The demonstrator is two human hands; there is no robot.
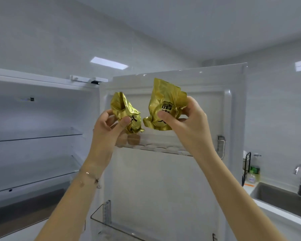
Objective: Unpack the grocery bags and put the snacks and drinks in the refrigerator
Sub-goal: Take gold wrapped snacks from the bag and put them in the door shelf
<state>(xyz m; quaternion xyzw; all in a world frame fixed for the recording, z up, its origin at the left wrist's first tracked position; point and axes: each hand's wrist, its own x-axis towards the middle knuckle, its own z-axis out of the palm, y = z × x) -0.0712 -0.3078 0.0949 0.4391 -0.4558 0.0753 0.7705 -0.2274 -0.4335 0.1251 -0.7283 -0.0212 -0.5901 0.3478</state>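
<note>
Both arms raised before open fridge door point(163, 180). Left hand point(109, 126) pinched small gold packet point(127, 113); right hand point(186, 117) pinched larger gold packet point(163, 105), above door shelf point(156, 145).

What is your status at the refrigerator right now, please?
Left hand pinches one gold snack packet; right hand grips a second gold packet. Both held before the open door's upper shelf. Nothing in the way.

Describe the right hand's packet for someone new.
Find the open fridge door, centre. Before its top shelf, the right hand pinches a gold foil packet. It is bigger and flatter than the crumpled packet in the left hand.
</note>
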